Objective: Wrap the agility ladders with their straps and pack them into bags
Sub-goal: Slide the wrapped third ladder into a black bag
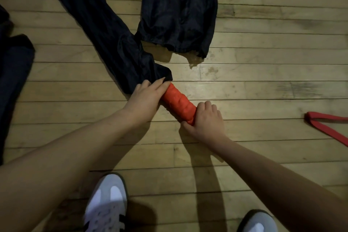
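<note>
A rolled orange-red agility ladder (178, 102) lies on the wooden floor, wrapped into a tight bundle. My right hand (205, 118) grips its near end. Its far end sits at the mouth of a long black bag (105, 34), which my left hand (148, 93) holds at the opening, fingers pinching the fabric edge. The bag stretches away to the upper left, flat on the floor.
A second black bag (178, 9) lies flat at the top centre and more black fabric (13, 73) at the left edge. A loose red strap (327, 124) lies at the right. My two white shoes (107, 205) stand at the bottom.
</note>
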Demonstrator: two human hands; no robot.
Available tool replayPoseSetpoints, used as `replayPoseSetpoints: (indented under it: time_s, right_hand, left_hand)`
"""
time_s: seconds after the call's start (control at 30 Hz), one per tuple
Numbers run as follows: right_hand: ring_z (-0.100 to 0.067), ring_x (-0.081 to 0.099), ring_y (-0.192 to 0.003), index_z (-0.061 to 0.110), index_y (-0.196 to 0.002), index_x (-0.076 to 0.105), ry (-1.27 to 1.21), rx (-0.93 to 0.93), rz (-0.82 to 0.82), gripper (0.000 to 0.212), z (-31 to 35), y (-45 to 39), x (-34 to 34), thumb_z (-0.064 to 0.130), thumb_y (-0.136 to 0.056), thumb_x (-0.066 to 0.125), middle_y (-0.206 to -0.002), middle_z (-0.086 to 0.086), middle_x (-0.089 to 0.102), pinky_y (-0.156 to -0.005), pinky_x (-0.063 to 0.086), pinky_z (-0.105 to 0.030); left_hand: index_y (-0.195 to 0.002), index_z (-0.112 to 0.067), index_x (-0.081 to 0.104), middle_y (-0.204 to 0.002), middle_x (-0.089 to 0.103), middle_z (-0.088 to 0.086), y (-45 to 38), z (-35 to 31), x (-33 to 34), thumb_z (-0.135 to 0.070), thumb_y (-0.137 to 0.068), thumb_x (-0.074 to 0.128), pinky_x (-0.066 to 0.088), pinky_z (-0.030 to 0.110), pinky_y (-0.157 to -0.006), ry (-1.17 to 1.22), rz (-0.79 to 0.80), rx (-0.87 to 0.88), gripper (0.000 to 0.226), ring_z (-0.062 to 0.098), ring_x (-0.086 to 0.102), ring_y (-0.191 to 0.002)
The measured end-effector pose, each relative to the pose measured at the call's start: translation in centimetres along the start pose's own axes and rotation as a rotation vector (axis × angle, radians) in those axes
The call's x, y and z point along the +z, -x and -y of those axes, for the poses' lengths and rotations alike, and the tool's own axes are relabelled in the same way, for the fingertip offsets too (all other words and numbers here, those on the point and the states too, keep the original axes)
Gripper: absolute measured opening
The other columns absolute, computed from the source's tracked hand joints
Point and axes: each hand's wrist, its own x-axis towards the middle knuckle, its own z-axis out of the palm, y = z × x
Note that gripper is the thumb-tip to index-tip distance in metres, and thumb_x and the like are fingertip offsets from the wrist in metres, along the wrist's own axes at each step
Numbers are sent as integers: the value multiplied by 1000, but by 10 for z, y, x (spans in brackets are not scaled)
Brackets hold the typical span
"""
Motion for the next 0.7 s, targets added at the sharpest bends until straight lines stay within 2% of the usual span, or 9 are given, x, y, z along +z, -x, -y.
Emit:
replayPoseSetpoints:
  time_s: [0.1, 0.17, 0.27, 0.33, 0.4, 0.53, 0.63, 0.7]
  right_hand:
    - [-26, 55, -95, 10, -117, 43, -127, 15, 66, 57, 6, 2, -6, 55, -84, 59, -111, -5, 43, -67, 42, -35]
    - [-26, 57, -89, 11, -115, 42, -198, 13, 92, 55, 12, 4, -7, 52, -85, 60, -105, -1, 37, -62, 38, -33]
    - [-25, 56, -87, 12, -109, 42, -297, 26, 101, 50, 23, 6, -6, 50, -84, 62, -100, 2, 35, -65, 41, -34]
    - [-23, 54, -85, 14, -104, 40, -362, 55, 99, 47, 31, 5, -6, 50, -83, 64, -101, 2, 37, -66, 41, -34]
    - [-21, 52, -85, 14, -104, 42, -411, 70, 84, 48, 39, 1, -6, 49, -82, 65, -102, 1, 39, -66, 41, -33]
    - [-21, 53, -91, 10, -111, 45, -477, 80, 26, 53, 56, -14, -10, 48, -81, 68, -108, -4, 44, -71, 46, -35]
    - [-20, 55, -89, 10, -111, 47, -554, 110, 6, 60, 69, -31, -7, 49, -76, 74, -108, -5, 48, -72, 51, -37]
    - [-19, 56, -87, 9, -109, 49, -628, 122, -7, 61, 76, -42, -2, 49, -72, 77, -106, -7, 51, -64, 48, -28]
  left_hand:
    - [-147, -25, 33, -147, 28, 7, 4, 0, -6, 0, -92, 51, 40, 40, -101, 138, -85, -68, 63, 28, 33, -124]
    - [-139, -24, 38, -131, 34, 10, 6, 0, -12, 5, -88, 49, 47, 40, -91, 252, -186, -115, 60, 28, 42, -115]
    - [-138, -17, 33, -119, 45, 9, 5, 1, -20, 3, -89, 51, 46, 36, -85, 400, -269, -227, 56, 21, 49, -103]
    - [-133, -10, 45, -118, 53, 10, 0, 4, -22, -6, -95, 49, 45, 37, -91, 420, -298, -295, 38, 23, 53, -107]
    - [-121, -8, 58, -115, 57, 10, 0, 7, -23, -13, -99, 47, 45, 38, -93, 408, -296, -284, 26, 25, 54, -109]
    - [-115, -6, 63, -109, 61, 9, 8, 5, -24, -13, -98, 49, 45, 33, -88, 462, -315, -193, 23, 22, 56, -103]
    - [-114, -8, 63, -110, 63, 7, 13, 11, -23, -13, -99, 47, 46, 29, -85, 524, -328, -266, 23, 20, 58, -101]
    - [-115, -9, 62, -109, 63, 6, 16, 16, -21, -14, -100, 46, 44, 24, -81, 558, -312, -333, 22, 17, 58, -98]
